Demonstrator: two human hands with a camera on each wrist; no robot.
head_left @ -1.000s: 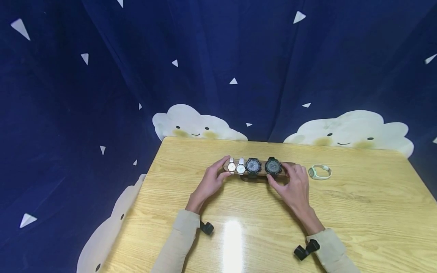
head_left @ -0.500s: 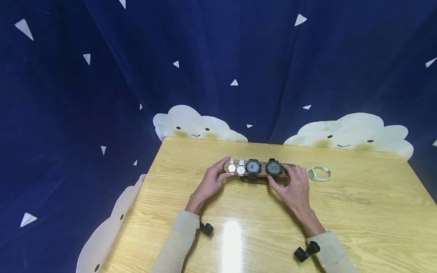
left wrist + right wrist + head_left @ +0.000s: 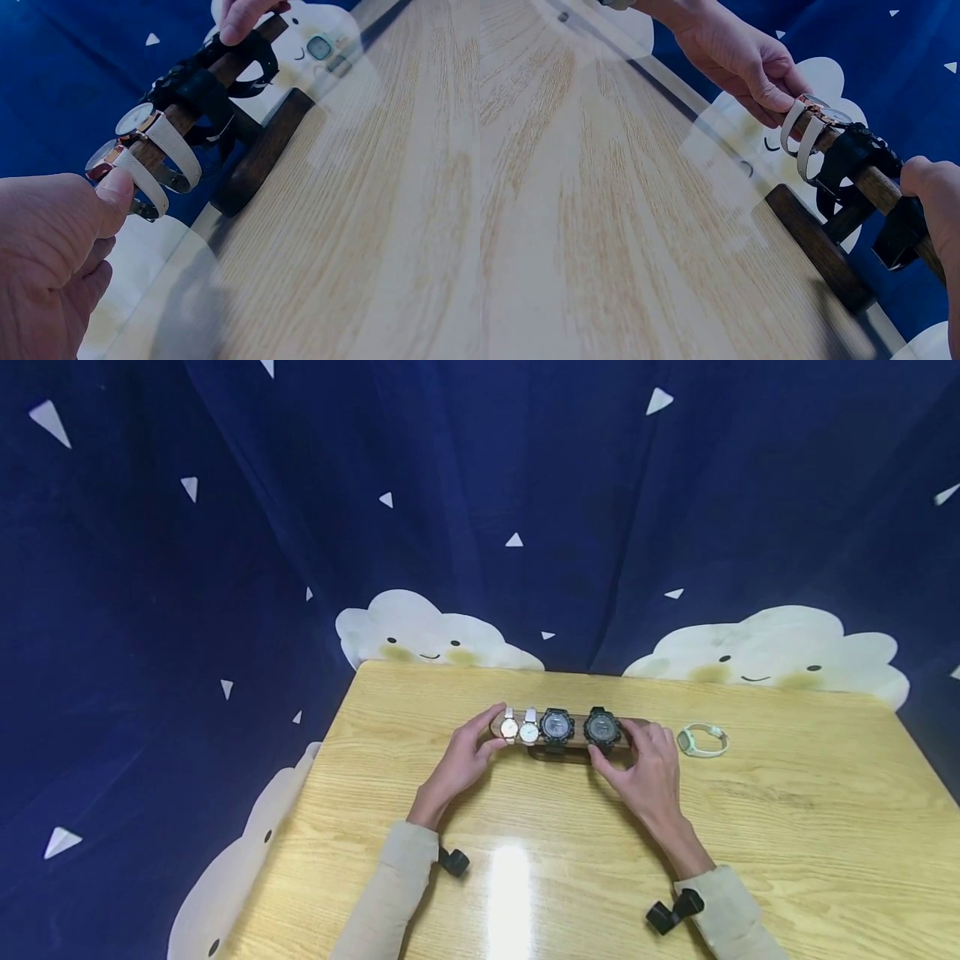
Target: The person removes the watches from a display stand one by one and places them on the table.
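- On table (image 3: 570, 814), head view: L hand (image 3: 462, 763) is gripping end of watch stand (image 3: 579, 732); R hand (image 3: 648, 775) is pinching R-most dark watch (image 3: 602, 727).
- L wrist: white straps (image 3: 174, 142) are looping rod (image 3: 226, 69) — prob. soft.
- R wrist: rod's looking stiff — best held at bare bits.

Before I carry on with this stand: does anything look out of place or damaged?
The pale watch lies alone on the table, right of the stand, though the black watches and white-strapped watches hang on it. The black ones also sit farther apart. No damage shows.
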